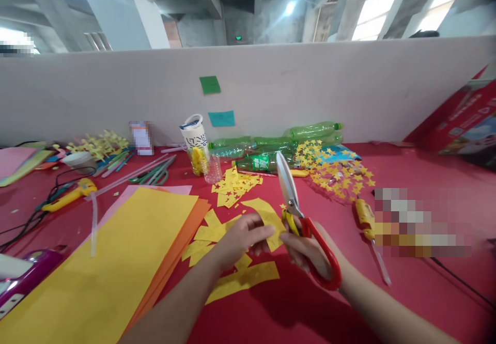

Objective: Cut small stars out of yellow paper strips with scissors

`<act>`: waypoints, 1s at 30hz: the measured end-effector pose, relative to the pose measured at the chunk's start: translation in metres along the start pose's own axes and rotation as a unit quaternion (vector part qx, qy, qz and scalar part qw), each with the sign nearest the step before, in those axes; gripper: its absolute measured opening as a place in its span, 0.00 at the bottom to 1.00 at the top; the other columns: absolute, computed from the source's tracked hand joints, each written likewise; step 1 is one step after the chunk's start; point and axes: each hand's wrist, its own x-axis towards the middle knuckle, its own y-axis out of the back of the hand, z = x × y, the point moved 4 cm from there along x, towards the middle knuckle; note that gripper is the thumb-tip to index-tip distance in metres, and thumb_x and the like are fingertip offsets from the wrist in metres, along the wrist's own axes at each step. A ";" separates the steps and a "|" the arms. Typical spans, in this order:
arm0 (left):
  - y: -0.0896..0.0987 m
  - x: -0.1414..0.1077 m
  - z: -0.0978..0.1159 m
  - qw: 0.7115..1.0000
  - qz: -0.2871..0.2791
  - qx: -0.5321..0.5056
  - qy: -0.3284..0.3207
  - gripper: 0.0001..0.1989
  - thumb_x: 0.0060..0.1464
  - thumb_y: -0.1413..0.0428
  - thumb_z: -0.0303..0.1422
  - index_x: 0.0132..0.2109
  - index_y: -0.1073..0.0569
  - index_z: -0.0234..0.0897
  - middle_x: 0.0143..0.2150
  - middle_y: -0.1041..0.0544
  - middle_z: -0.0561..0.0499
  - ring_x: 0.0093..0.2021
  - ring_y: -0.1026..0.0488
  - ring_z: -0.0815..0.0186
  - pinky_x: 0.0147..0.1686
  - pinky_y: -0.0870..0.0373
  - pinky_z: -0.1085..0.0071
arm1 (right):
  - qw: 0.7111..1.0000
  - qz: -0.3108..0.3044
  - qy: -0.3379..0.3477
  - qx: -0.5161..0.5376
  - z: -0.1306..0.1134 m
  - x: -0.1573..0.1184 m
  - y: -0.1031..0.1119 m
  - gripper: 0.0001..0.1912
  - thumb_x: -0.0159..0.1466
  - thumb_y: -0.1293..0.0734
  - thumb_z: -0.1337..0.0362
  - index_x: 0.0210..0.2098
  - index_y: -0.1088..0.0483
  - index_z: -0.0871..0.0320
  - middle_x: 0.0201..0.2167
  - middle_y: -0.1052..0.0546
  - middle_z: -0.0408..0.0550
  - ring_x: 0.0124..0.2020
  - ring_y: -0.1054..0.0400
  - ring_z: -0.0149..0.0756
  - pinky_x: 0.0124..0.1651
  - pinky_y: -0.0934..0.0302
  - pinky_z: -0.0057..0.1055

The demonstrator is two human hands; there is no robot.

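My right hand (310, 251) is closed around the red handles of a pair of scissors (287, 181), whose metal blades point up and look closed or nearly so. A small yellow piece (290, 222) shows by the right fingertips; what it is I cannot make out. My left hand (244, 235) has its thumb and fingers bent together at a yellow paper piece (265, 209) and seems to pinch it. Beneath the hands lie several yellow paper strips (248, 280) and scraps. Beyond them sits a pile of yellow paper with star shapes (234, 186).
Large yellow sheets (135, 246) over orange ones lie left. Loose yellow stars (337, 171) spread back right, near green bottles (271, 160) and a white patterned cup (196, 140). Yellow glue guns lie left (70, 197) and right (364, 217). Green-handled scissors (155, 176) lie behind the sheets.
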 end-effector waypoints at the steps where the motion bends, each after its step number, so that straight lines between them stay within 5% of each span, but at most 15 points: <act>1: 0.001 0.000 -0.001 1.000 0.010 -0.010 0.004 0.11 0.49 0.47 0.39 0.31 0.31 0.34 0.21 0.33 0.54 0.19 0.40 0.73 0.21 0.45 0.75 | 1.000 0.003 -0.011 -0.017 0.000 0.000 -0.001 0.11 0.58 0.38 0.60 0.23 0.42 0.57 0.09 0.39 0.33 0.08 0.48 0.22 0.13 0.53 0.20; 6: 0.005 -0.005 -0.004 0.995 0.027 0.071 0.070 0.15 0.45 0.45 0.40 0.19 0.32 0.33 0.17 0.34 0.54 0.20 0.39 0.72 0.23 0.45 0.74 | 1.000 0.005 -0.013 -0.015 0.002 0.003 -0.002 0.08 0.59 0.39 0.60 0.27 0.41 0.57 0.09 0.39 0.32 0.08 0.48 0.22 0.12 0.52 0.18; 10: 0.011 -0.005 -0.002 0.988 0.089 0.097 0.082 0.18 0.45 0.46 0.44 0.18 0.31 0.34 0.17 0.34 0.54 0.21 0.39 0.71 0.24 0.44 0.73 | 0.997 0.036 -0.008 -0.062 0.000 0.002 0.005 0.14 0.60 0.39 0.55 0.23 0.42 0.57 0.09 0.40 0.33 0.09 0.47 0.22 0.13 0.52 0.18; 15: 0.040 -0.007 0.009 0.964 0.265 0.031 -0.011 0.18 0.46 0.47 0.43 0.19 0.31 0.34 0.18 0.34 0.54 0.22 0.39 0.72 0.24 0.42 0.76 | 0.993 -0.032 -0.004 -0.113 -0.006 -0.004 0.001 0.21 0.59 0.40 0.49 0.19 0.44 0.58 0.10 0.41 0.35 0.10 0.47 0.22 0.14 0.53 0.19; 20: 0.062 -0.013 0.019 0.929 0.356 -0.016 -0.097 0.16 0.47 0.47 0.41 0.20 0.31 0.33 0.19 0.34 0.54 0.20 0.41 0.74 0.22 0.43 0.77 | 0.976 -0.125 -0.046 -0.172 -0.007 -0.008 -0.011 0.22 0.57 0.39 0.47 0.20 0.44 0.58 0.11 0.40 0.36 0.12 0.47 0.22 0.14 0.54 0.18; 30: 0.067 -0.014 0.016 0.915 0.384 -0.042 -0.118 0.16 0.47 0.46 0.41 0.21 0.31 0.33 0.20 0.33 0.53 0.21 0.40 0.74 0.22 0.42 0.77 | 0.974 -0.133 -0.059 -0.174 -0.004 -0.008 -0.014 0.23 0.57 0.41 0.45 0.20 0.43 0.58 0.10 0.40 0.36 0.11 0.47 0.21 0.14 0.55 0.17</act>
